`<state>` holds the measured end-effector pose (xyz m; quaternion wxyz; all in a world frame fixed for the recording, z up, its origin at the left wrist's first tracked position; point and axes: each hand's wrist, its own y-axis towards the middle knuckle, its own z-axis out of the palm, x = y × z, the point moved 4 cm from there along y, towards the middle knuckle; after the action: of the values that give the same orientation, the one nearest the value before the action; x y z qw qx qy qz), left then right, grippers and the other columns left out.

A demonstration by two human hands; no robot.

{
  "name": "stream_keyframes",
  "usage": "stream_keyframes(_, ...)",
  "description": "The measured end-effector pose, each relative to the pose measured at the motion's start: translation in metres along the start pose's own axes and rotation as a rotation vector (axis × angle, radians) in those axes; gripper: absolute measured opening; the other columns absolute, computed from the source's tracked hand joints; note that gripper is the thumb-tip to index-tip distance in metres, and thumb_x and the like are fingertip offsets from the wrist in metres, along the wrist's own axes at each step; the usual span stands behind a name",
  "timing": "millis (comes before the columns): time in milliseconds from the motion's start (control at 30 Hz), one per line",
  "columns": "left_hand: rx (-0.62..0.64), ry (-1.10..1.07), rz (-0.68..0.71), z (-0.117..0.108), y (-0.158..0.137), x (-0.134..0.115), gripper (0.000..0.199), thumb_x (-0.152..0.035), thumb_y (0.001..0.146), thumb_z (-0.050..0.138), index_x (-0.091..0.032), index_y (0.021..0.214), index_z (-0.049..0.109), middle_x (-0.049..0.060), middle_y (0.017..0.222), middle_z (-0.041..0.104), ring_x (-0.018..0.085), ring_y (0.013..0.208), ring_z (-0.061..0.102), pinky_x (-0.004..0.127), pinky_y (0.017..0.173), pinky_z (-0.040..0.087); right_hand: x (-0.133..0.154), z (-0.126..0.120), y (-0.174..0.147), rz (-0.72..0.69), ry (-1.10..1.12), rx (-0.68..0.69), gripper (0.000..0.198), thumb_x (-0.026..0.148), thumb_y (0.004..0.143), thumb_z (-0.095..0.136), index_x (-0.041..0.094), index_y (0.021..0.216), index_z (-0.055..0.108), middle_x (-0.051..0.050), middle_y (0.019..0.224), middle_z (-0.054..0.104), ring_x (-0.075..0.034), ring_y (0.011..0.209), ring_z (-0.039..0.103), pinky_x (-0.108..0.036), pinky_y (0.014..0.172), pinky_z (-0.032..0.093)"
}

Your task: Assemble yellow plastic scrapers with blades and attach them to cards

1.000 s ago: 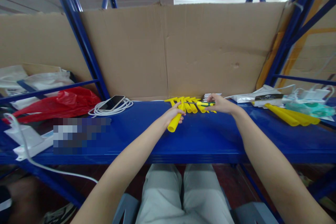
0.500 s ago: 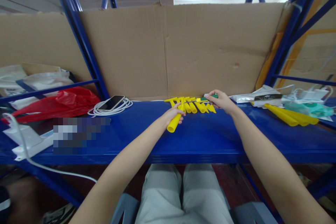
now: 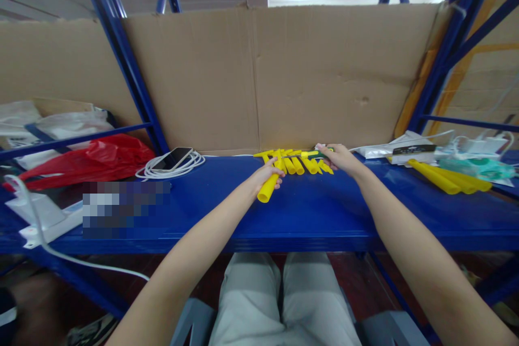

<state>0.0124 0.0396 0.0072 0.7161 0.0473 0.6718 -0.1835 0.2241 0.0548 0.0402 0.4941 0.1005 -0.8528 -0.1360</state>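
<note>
Clasping a yellow tubular piece point(image 3: 266, 192) in the left grip point(image 3: 269, 177), over the desk point(image 3: 316, 205), hollow end aimed nearward, slanted lengthwise away and rightward! Holding a screwdriver point(image 3: 311, 154) in the right grip point(image 3: 334, 157), pointed left at that piece. Well left of both, spotting a red bag point(image 3: 115, 158), contents hidden.

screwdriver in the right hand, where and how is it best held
Probably best by its thick green-and-yellow handle, coming from the right, as the right hand does. The thin metal shaft points left toward the yellow tube piece in the left hand, so the handle lies on the freer side and offers a fuller grip.
</note>
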Motion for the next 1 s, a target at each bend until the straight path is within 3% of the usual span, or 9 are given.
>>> stream_keyframes(100, -0.012, -0.006, 0.01, -0.0006, -0.0002, -0.0007, 0.073, 0.002, 0.076, 0.039, -0.026, 0.139, 0.015, -0.003, 0.063, 0.047, 0.006, 0.039, 0.038, 0.016, 0.037, 0.025, -0.0001, 0.0016, -0.0031, 0.032, 0.053, 0.013, 0.034, 0.045, 0.077, 0.063, 0.02, 0.085, 0.042, 0.009, 0.044, 0.042, -0.006, 0.032, 0.036, -0.017, 0.031, 0.025)
stream_keyframes(200, -0.013, -0.01, 0.005, -0.0006, -0.0002, -0.001, 0.073, 0.003, 0.076, 0.038, -0.025, 0.139, 0.015, -0.003, 0.062, 0.048, 0.006, 0.039, 0.038, 0.017, 0.037, 0.024, 0.0025, 0.0026, -0.0054, 0.009, 0.074, 0.029, 0.041, 0.038, 0.069, 0.072, 0.022, 0.087, 0.038, 0.012, 0.043, 0.041, -0.005, 0.032, 0.036, -0.016, 0.031, 0.026)
stream_keyframes(433, -0.012, -0.021, -0.005, 0.0003, -0.0017, -0.0011, 0.072, 0.003, 0.076, 0.038, -0.026, 0.139, 0.017, -0.002, 0.062, 0.047, 0.006, 0.039, 0.038, 0.017, 0.037, 0.024, 0.0026, 0.0012, 0.0006, -0.062, -0.077, -0.033, 0.036, 0.05, 0.084, 0.051, 0.02, 0.066, 0.039, 0.006, 0.041, 0.042, -0.006, 0.03, 0.037, -0.019, 0.031, 0.027)
stream_keyframes(633, -0.013, -0.02, -0.003, -0.0004, -0.0014, -0.0001, 0.073, 0.003, 0.076, 0.038, -0.025, 0.139, 0.015, -0.003, 0.062, 0.048, 0.007, 0.039, 0.038, 0.016, 0.037, 0.024, 0.0024, 0.0033, -0.0027, -0.087, 0.079, 0.022, 0.039, 0.045, 0.072, 0.068, 0.022, 0.082, 0.037, 0.011, 0.041, 0.04, -0.007, 0.033, 0.038, -0.018, 0.032, 0.027)
stream_keyframes(833, 0.019, -0.026, 0.0, -0.0001, 0.0018, 0.0015, 0.078, 0.003, 0.073, 0.041, -0.028, 0.139, 0.015, -0.004, 0.063, 0.048, 0.006, 0.038, 0.039, 0.015, 0.036, 0.025, 0.0031, -0.0022, 0.0005, -0.075, -0.102, -0.073, 0.037, 0.052, 0.081, 0.053, 0.02, 0.067, 0.039, 0.005, 0.043, 0.044, -0.006, 0.033, 0.038, -0.019, 0.033, 0.028)
stream_keyframes(1000, 0.011, -0.024, 0.005, -0.0025, 0.0033, -0.0001, 0.08, 0.001, 0.072, 0.042, -0.03, 0.139, 0.011, -0.005, 0.064, 0.046, 0.005, 0.036, 0.039, 0.015, 0.035, 0.029, 0.0001, 0.0031, -0.0003, -0.087, 0.043, 0.003, 0.035, 0.043, 0.074, 0.065, 0.022, 0.086, 0.039, 0.009, 0.046, 0.045, -0.007, 0.034, 0.04, -0.018, 0.033, 0.03)
